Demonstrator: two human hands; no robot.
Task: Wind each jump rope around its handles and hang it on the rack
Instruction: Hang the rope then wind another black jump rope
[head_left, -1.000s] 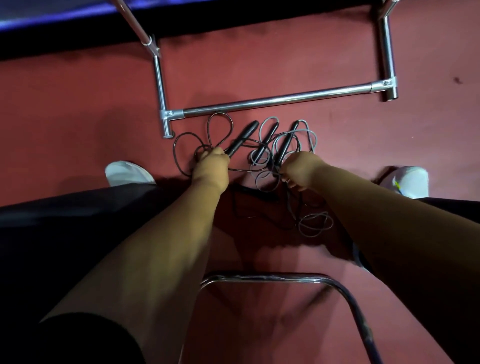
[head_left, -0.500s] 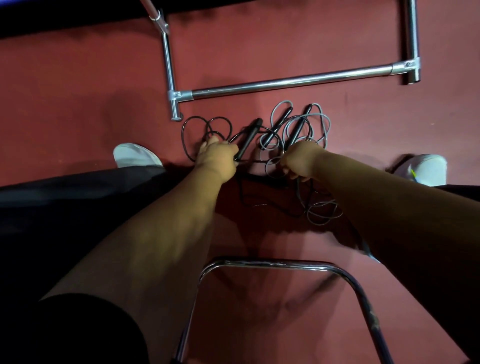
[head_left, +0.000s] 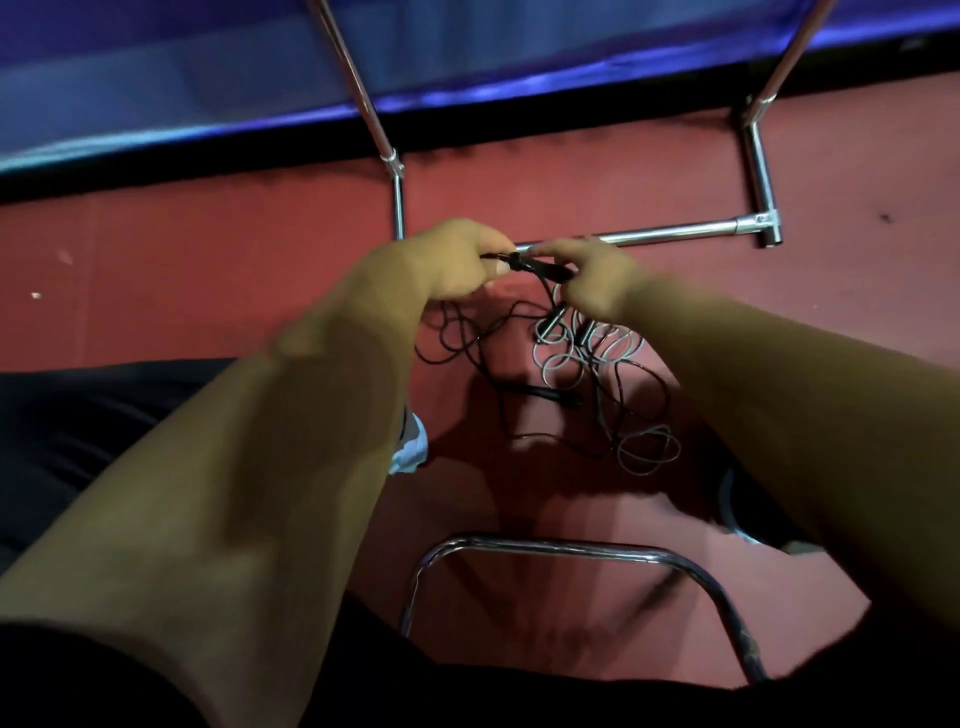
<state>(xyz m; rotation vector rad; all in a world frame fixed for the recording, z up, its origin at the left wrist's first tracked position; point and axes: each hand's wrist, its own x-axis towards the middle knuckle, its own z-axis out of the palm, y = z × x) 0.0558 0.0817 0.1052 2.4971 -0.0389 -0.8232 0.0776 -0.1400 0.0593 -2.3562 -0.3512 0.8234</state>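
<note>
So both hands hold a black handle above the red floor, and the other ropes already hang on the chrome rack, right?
Not quite. In the head view the other ropes lie tangled on the red floor; none hangs on the visible part of the chrome rack. The left hand and right hand do hold the black handle.

**Polished metal over a matt red floor**

The rack (head_left: 649, 236) is bright polished metal tubing, glossy, with shiny clamp joints at its corners. The curved tube frame (head_left: 545, 545) nearer the camera has the same chromed sheen. The floor (head_left: 208, 286) is a dull, matt red surface flecked with a few pale marks. The blue padding (head_left: 208, 78) looks smooth, with a glossy highlight along its edge. The black handle (head_left: 535, 267) looks matt; whether it is plastic or rubber cannot be told. The black cord (head_left: 467, 338) is thin and dull, and the grey cord (head_left: 587, 353) is smooth with a slight shine. The dark clothing (head_left: 78, 415) is matt cloth.
</note>
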